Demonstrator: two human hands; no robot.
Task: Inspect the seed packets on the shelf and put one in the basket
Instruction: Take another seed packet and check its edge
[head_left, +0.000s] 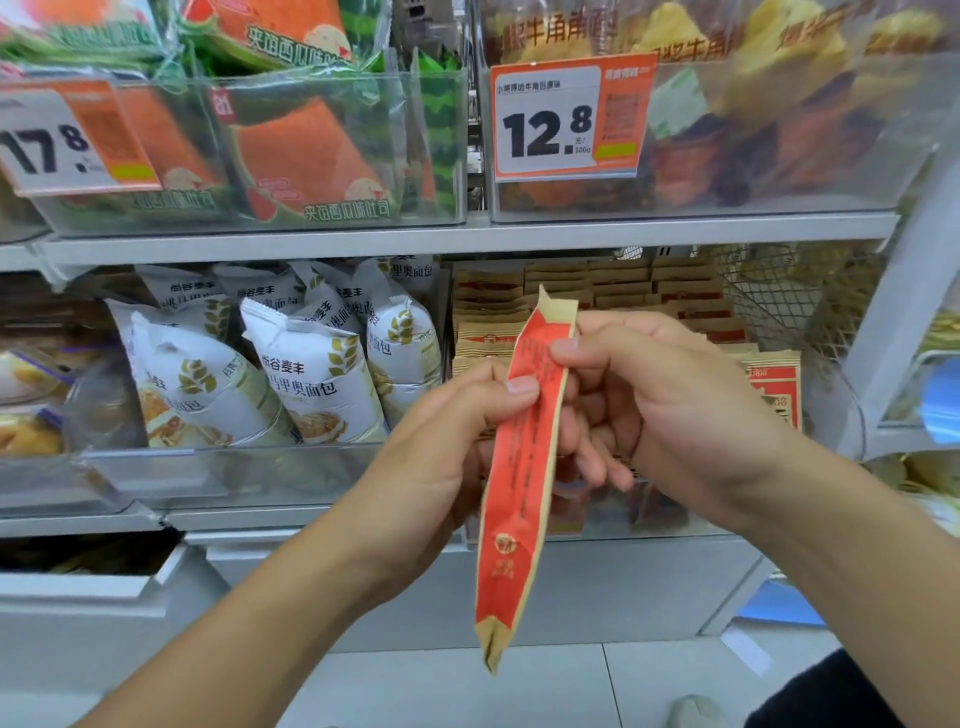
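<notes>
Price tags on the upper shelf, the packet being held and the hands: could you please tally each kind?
Price tags: 2, reading 17.8 and 12.8
Red packet: 1
Hands: 2, left hand and right hand
Total: 5

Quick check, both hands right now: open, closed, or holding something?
Left hand: pinches the red packet near its middle.
Right hand: pinches the same packet higher up.

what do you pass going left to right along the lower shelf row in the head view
white bread bags → left hand → red packet, held in both hands → right hand → stacked tan and red packets → wire mesh basket
</notes>
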